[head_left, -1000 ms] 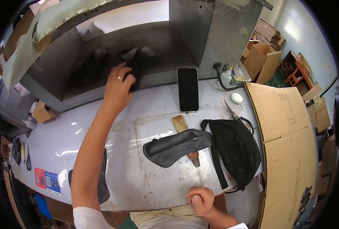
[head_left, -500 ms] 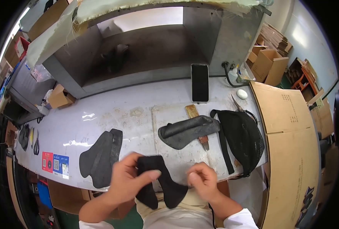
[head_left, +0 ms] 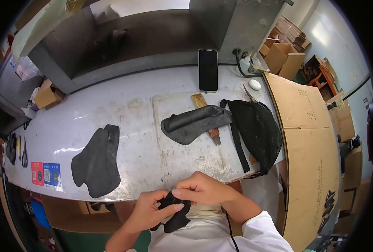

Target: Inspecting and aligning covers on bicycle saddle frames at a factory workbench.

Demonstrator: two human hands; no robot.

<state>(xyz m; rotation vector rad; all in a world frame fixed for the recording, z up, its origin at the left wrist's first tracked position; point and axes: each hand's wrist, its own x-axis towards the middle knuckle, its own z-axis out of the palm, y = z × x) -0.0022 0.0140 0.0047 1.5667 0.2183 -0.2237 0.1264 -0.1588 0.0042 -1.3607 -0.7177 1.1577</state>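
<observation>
Close to my body, just off the table's front edge, my left hand (head_left: 150,210) grips a soft black boot-shaped fabric piece (head_left: 179,219), thumb on top. My right hand (head_left: 199,187) pinches the upper edge of the same piece, its fingers closed beside the left ones. Part of the piece is bunched and hidden by the fingers. Dark grey leather-like pieces (head_left: 94,161) lie overlapped on the table left of my hands. Another, partly folded dark grey piece (head_left: 195,124) lies ahead, across a flat tool (head_left: 214,135) with a reddish-brown part and a pointed end.
Right of that piece lies a black mesh bag (head_left: 258,136), with scissors (head_left: 249,93) partly behind it. A phone (head_left: 208,70) and a white round object (head_left: 255,85) are farther back. A grey open-fronted metal housing (head_left: 131,63) spans the table's rear; cardboard (head_left: 310,168) borders the right.
My right hand has come left and taken hold of the black piece beside my left hand. The piece, spread out before, is now bunched. The whole view has shifted.
</observation>
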